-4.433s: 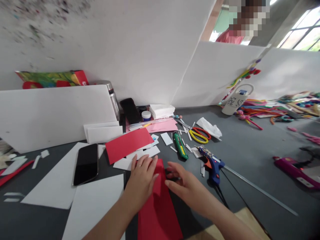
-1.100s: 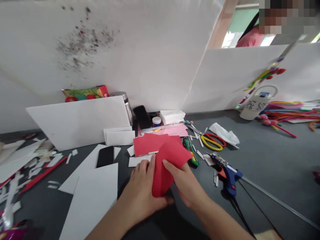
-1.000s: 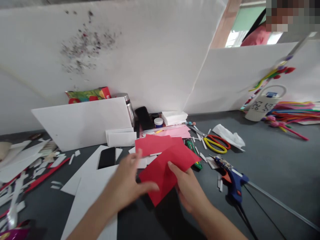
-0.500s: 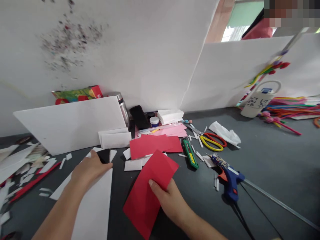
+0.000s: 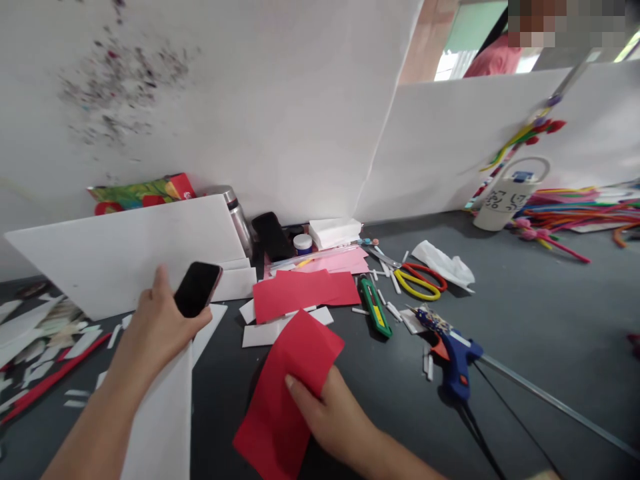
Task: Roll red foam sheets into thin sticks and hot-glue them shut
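- A black phone [image 5: 197, 289] is gripped in the left hand [image 5: 157, 327] and held lifted above white sheets [image 5: 165, 407] on the grey table [image 5: 525, 313].
- A red paper sheet [image 5: 287, 387] is pinned flat to the table by the right hand [image 5: 333, 417], with the thumb laid on top of it.
- Another red sheet [image 5: 300, 293] is seen just beyond, lying over white offcuts.
- To the right, a green utility knife [image 5: 376, 308], yellow-and-red scissors [image 5: 417, 280] and a blue glue gun [image 5: 453, 350] are laid near one another.
- A white foam board [image 5: 120, 257] is propped up at the left, behind the phone.
- Part of another person [image 5: 493, 57] is seen beyond the white partition [image 5: 450, 140].
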{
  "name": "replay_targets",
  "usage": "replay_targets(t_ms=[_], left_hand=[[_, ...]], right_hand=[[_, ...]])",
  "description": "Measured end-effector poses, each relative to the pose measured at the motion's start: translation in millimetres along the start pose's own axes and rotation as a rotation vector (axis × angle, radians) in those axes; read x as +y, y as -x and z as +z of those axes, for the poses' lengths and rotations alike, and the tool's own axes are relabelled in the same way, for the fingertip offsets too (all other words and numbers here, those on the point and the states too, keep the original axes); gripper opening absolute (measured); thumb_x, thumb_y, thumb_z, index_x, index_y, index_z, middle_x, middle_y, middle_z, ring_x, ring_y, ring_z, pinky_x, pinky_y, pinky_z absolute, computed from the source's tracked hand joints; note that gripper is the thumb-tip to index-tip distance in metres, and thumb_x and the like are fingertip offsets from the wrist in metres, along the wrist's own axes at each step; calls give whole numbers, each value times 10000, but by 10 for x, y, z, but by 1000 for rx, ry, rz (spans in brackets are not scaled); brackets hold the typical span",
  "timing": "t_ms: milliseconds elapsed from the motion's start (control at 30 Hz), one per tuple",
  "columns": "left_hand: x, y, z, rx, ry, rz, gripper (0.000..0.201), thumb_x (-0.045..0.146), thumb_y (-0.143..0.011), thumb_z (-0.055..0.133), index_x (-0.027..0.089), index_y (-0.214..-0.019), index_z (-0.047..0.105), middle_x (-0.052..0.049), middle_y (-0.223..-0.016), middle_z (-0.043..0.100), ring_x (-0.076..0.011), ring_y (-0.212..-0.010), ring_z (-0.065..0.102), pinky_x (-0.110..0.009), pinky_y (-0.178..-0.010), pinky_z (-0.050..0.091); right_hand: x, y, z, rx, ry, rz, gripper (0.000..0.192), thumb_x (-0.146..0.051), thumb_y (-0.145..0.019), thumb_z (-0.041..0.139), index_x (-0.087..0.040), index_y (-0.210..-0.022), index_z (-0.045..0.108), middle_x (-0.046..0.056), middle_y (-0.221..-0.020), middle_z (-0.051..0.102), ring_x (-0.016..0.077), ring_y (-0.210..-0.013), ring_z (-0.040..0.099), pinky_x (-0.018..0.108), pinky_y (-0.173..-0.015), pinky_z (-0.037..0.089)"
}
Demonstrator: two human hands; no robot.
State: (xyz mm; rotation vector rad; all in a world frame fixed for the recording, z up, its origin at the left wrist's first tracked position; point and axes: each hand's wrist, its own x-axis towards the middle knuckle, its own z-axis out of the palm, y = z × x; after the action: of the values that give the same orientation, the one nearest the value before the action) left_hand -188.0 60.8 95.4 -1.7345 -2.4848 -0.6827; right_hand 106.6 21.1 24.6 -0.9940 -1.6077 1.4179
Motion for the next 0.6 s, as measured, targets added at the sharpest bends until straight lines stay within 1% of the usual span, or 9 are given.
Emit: replay_targets(t_ms=[33,67,200,267,333,400,467,533,600], left_hand=[[82,-17,-40,39,-73,-27,1146,571,-712,643,132,-1564,16,-199,-1170,587,-526,-1068,587,-564,-785,485],[167,-35,-74,57,-100,-12,1164,561,-691,670,144,-1569,29,-187,-1191,581,-496,-1059,601,-545,-798,495],[453,-132,-163,146,34,102,1087,504,-725,675,199,-1578,74,-132,-1256,559,-391,-1099,605,-500,-945,472],[537,-177,-234,136,100,135,1068,495,-736,674,205,-1579,85,-118,-1261,562,-350,-1080,617,-476,-972,470],[564,-185,-339,118,72,126,1092,501,-718,686,226,-1582,77,-110,-1229,579,-351,-1066,624,-485,-951,483],[515,-128,-441,135,-29,78,1103,518,-694,691,254,-1582,93,-112,-1202,588,-386,-1077,618,-510,-913,492],[378,-4,-478,135,-118,36,1095,528,-685,680,257,-1580,110,-117,-1173,600,-403,-1050,630,-515,-873,498],[171,156,-413,82,-153,12,1070,508,-683,677,226,-1571,150,-125,-1144,614,-388,-1034,641,-481,-863,505],[-57,296,-262,-1,-177,-26,1018,503,-717,648,186,-1560,175,-153,-1169,615,-376,-1049,636,-455,-862,504]], right_hand=[[-12,12,1,-27,25,-24,241,-340,-946,544,-182,-1059,687,78,-1070,730,265,-1021,674,343,-937,494],[-20,21,1,-55,44,-40,227,-327,-946,539,-183,-1043,684,73,-1056,731,258,-1007,676,335,-933,492],[-11,25,-13,-102,39,-6,208,-321,-946,536,-171,-998,671,64,-987,729,234,-912,688,303,-855,510],[4,9,-25,-104,13,20,214,-326,-948,538,-167,-994,673,66,-977,732,231,-887,690,296,-820,517],[14,-11,-38,-111,8,30,224,-333,-947,543,-164,-993,683,73,-989,737,238,-891,689,300,-812,518],[15,-28,-48,-123,24,35,241,-346,-946,550,-161,-1003,693,84,-1018,738,251,-913,687,313,-822,519],[13,-38,-51,-135,38,44,260,-358,-946,551,-159,-1018,701,93,-1035,739,264,-926,687,327,-831,521],[14,-42,-48,-136,41,43,269,-364,-947,547,-161,-1015,709,93,-1027,743,271,-922,689,335,-832,525],[17,-45,-38,-138,40,27,264,-364,-947,545,-169,-999,715,86,-1003,748,274,-915,692,339,-837,526]])
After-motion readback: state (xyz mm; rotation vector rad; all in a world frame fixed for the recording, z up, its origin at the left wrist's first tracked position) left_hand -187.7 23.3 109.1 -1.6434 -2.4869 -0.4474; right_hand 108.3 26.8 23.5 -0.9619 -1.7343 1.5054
